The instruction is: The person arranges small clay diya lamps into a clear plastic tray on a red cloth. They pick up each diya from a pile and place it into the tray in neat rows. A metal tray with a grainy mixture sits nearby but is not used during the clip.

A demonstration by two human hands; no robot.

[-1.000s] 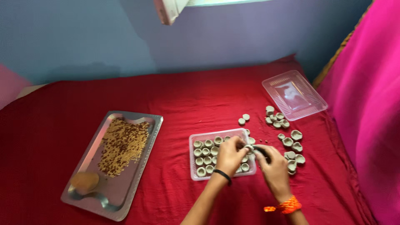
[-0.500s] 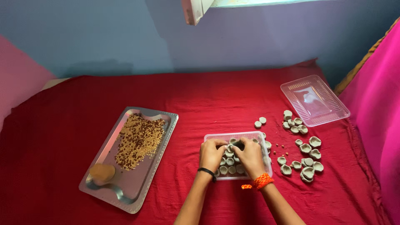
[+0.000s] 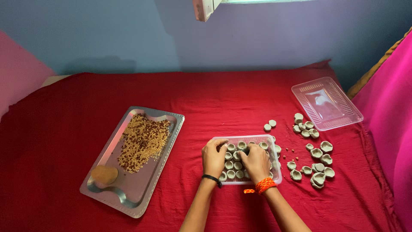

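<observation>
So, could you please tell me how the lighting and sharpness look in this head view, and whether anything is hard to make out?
Head view: soft, even daylight, no harsh shadows; mild glare on the clear lid and metal tray; the window frame at the top edge is overexposed; the small clay cups are slightly soft; both hands, left hand and right hand, hide part of the clear box.

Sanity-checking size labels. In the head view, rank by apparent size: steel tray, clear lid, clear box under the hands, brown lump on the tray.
1. Steel tray, clearly largest.
2. Clear lid and clear box: look alike; the box is partly covered by both hands, so unranked.
3. Brown lump, smallest.
</observation>
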